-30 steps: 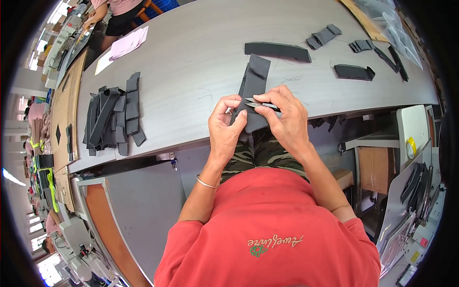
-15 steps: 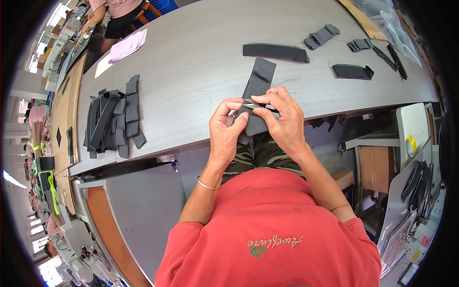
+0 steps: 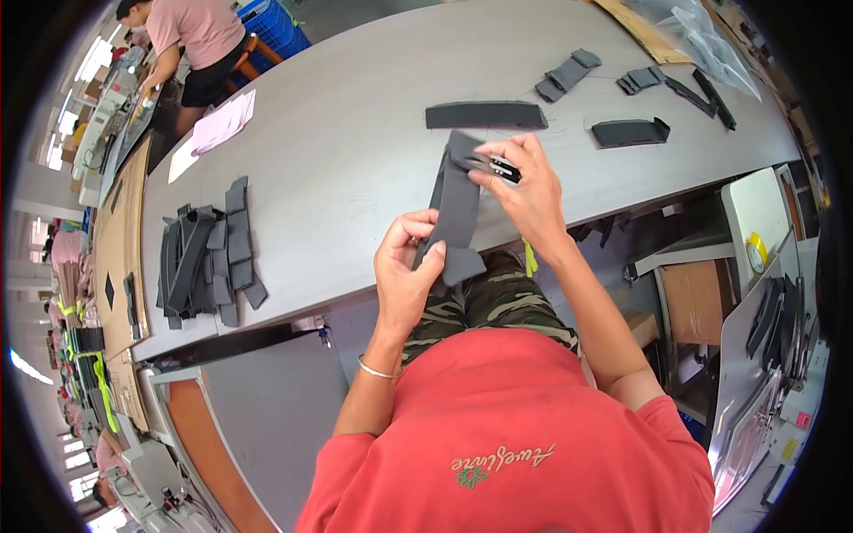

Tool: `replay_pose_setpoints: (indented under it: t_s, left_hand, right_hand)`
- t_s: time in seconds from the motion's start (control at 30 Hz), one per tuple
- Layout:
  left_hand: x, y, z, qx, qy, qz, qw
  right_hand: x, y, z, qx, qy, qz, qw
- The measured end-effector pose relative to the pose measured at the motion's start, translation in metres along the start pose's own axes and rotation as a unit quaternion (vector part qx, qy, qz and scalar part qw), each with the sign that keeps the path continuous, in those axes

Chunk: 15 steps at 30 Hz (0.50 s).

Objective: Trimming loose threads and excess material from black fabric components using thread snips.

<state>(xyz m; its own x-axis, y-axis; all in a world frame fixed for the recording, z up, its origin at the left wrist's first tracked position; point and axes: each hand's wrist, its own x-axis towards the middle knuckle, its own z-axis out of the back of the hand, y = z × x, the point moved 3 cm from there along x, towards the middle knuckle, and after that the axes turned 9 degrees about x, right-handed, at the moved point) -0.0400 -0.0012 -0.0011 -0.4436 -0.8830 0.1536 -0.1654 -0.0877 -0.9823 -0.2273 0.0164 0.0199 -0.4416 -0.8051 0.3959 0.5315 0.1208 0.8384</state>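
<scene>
From where I watch, the only lettering I can make out is a line of pale, slanting script (image 3: pixel 504 457) across the red shirt (image 3: pixel 551 391) at the near middle, upside down to me, with a green flower emblem (image 3: pixel 472 478) beside it. At the near right I see a pink label (image 3: pixel 802 419) and a yellow label (image 3: pixel 788 449) on a pale machine (image 3: pixel 807 382), too small for me to read.

Arms (image 3: pixel 604 306) reach ahead of the torso (image 3: pixel 506 409) — left hand (image 3: pixel 407 268) nearer it, thumb toward curled fingers; right hand (image 3: pixel 528 185) farther out — thumb and fingertips drawn into a pinch.
</scene>
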Motion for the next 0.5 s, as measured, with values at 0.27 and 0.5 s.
replay_pose_setpoints:
  t_s: [0.27, 0.5]
  left_hand:
    - [-0.004, -0.003, -0.006, 0.070, 0.025, -0.023, 0.997]
    - [0.009, -0.012, 0.000, 0.184, 0.082, 0.082, 0.976]
  right_hand:
    - [0.028, -0.014, 0.007, 0.349, -0.014, -0.114, 0.930]
    - [0.022, 0.008, 0.012, 0.406, 0.039, -0.163, 0.898]
